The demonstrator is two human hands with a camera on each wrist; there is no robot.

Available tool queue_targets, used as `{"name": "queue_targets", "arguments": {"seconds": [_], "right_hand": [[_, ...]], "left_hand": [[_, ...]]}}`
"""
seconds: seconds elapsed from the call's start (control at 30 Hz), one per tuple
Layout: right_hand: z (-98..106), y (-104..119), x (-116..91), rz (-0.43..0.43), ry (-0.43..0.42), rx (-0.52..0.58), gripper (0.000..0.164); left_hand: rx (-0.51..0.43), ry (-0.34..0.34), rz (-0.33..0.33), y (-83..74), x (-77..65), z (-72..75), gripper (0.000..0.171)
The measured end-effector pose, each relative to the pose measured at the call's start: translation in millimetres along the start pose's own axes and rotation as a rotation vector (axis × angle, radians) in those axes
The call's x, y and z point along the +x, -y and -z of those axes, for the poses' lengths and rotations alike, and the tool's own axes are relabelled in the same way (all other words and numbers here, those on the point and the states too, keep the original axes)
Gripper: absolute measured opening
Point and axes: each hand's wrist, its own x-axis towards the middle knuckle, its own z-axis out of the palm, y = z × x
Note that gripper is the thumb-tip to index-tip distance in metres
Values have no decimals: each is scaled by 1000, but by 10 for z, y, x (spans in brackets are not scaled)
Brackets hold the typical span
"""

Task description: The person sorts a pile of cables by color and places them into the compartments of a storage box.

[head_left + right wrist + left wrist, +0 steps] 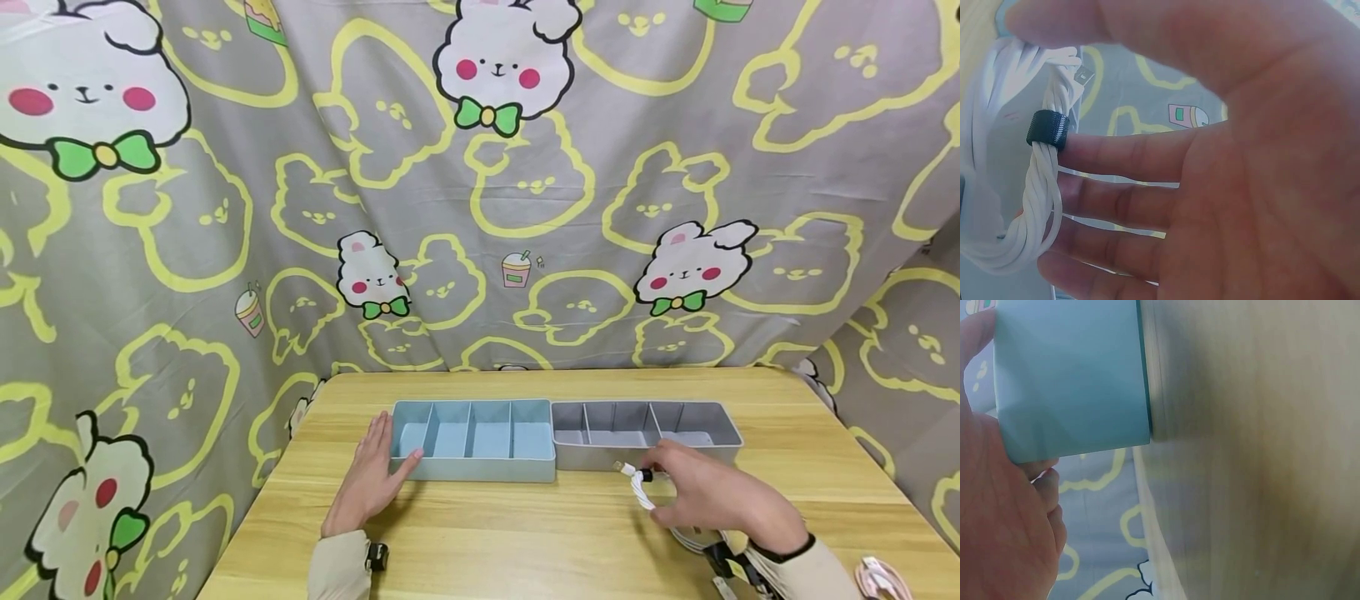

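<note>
A light blue divided storage box stands on the table, its compartments facing up. My left hand rests against its left end, fingers straight along the side and thumb on the front rim. In the left wrist view, the box's blue wall hides some fingertips. A coiled white charging cable with a black strap is held between the thumb and fingers of my right hand. That hand is just in front of a grey divided box, with the cable's plug pointing left.
The grey box adjoins the blue one's right end. Under and beside my right wrist lie more cables, including a black bundle. A pink coiled cable lies at the lower right. A patterned curtain hangs behind the wooden table.
</note>
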Motion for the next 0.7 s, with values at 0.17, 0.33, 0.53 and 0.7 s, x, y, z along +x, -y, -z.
{"name": "queue_targets", "arguments": {"seconds": [0.17, 0.33, 0.53, 0.7], "right_hand": [[17, 10, -9, -3, 7, 15, 55], [39, 10, -7, 19, -19, -13, 56], [65, 13, -1, 23, -37, -41, 56], [100, 13, 7, 17, -27, -34, 59]], "left_hand": [[0, -4, -4, 16, 0, -9, 94], [-4, -3, -6, 20, 2, -8, 94], [-6, -3, -4, 20, -2, -7, 95], [-8, 1, -4, 19, -2, -8, 95]]}}
